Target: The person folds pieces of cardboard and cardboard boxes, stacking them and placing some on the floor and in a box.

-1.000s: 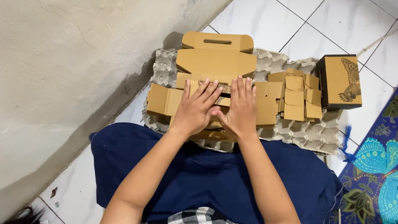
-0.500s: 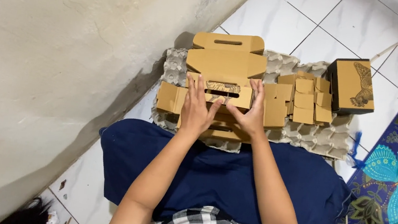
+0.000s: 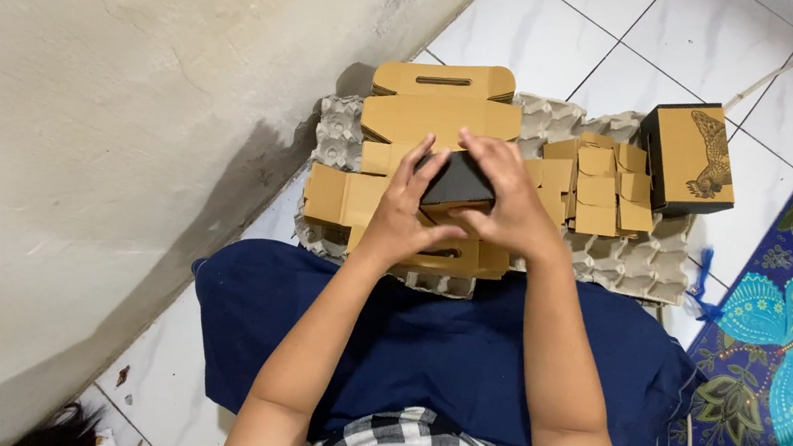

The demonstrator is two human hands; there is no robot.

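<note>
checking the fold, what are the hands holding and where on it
Both the left hand and right hand grip a raised panel with a black face of the flat cardboard box blank, by its side edges.

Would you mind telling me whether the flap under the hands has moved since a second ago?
Yes. The flap has been folded up off the flat cardboard blank, dark underside showing, held between left hand and right hand.

- Flat brown die-cut cardboard box blank (image 3: 434, 122) lies on the grey egg tray (image 3: 648, 269).
- Small folded black box (image 3: 457, 182) is just in front of the blank.
- Stack of brown cardboard blanks (image 3: 597, 187) lies right of it.
- Assembled brown-and-black box (image 3: 692, 158) stands further right.
</note>
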